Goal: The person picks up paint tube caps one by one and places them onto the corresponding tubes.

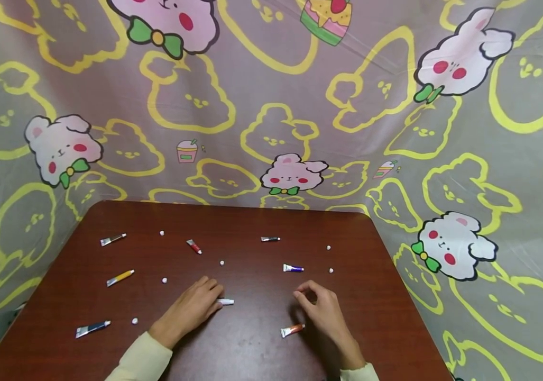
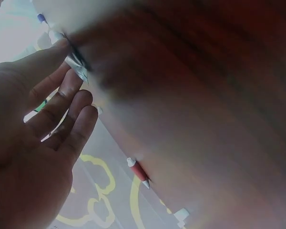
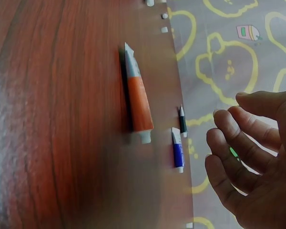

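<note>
And here's the small white-and-silver squeeze tube, low and central over the dark reddish-brown wooden desk, its white end poking out to the right past the fingers of the left hand. That left grip is clamped: thumb and fingertips pinch the tube, its flattened silver tail showing in the left wrist view; whether it touches the desk is hard to tell. Across the gap, the right hand hovers with fingers loosely curled, thumb tip just beside the index finger. Right under its wrist side lies the orange-and-silver tube, nozzle pointing right. Further out, beyond the right hand, there's the purple-and-silver tube, and behind that the slim black-and-silver tube, with two small white caps off to their right. Past the left hand, the red-and-silver tube lies slanted, one white cap near it. Over on the left it's a column of three: dark blue tube nearest, yellow tube in the middle, brownish tube farthest, each with a white cap to its right. Cream sleeves frame the bottom, and a greyish cloth printed with white rabbits and yellow outlines hangs all around.
</note>
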A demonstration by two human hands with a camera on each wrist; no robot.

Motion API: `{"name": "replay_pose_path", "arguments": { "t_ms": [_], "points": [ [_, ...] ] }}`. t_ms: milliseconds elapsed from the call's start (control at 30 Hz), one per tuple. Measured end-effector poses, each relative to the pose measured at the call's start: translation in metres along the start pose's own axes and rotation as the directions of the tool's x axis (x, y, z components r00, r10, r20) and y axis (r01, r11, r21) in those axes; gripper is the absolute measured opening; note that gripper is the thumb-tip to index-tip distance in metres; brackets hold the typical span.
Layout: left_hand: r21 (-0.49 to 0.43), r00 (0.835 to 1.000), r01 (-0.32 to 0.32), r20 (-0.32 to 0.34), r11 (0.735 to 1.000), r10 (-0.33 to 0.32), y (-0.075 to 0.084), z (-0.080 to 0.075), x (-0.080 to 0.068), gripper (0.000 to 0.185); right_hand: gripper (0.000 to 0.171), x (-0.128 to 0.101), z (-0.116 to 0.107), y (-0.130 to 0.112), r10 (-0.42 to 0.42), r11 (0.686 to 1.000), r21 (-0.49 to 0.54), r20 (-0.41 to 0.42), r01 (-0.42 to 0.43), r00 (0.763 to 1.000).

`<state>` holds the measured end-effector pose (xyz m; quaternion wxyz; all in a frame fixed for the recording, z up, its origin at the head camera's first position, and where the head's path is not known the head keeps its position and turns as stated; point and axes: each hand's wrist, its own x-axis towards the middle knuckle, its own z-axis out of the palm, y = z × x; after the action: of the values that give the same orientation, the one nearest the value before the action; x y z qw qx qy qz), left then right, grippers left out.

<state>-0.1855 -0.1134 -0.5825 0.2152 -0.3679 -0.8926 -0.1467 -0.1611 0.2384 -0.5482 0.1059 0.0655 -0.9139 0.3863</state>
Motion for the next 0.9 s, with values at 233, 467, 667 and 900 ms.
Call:
{"name": "replay_pose_path", "arguments": {
  "t_ms": [233,467,667,900],
  "points": [
    [-0.012,1.000,0.006,0.007,1.000,-0.006,0.006,-0.004,0.004,0.027,0.011,-0.002,-0.005,0.005,0.019,1.000,-0.004,-0.011,-0.020,1.000],
    [0.010,0.999,-0.020,-0.029,1.000,0.020,0.018,-0.005,0.013,0.027,0.011,-0.003,-0.009,0.009,0.026,1.000,-0.010,-0.012,-0.026,1.000],
    [-0.014,0.999,-0.020,-0.047,1.000,0.019,0.028,0.001,0.019,0.025,0.012,-0.005,-0.014,0.012,0.028,1.000,-0.008,-0.012,-0.028,1.000],
    [-0.033,0.996,-0.035,-0.088,0.999,0.032,0.038,0.010,0.025,0.027,0.014,-0.010,-0.021,0.020,0.012,0.999,-0.046,-0.036,-0.013,0.999]
  ]
}}
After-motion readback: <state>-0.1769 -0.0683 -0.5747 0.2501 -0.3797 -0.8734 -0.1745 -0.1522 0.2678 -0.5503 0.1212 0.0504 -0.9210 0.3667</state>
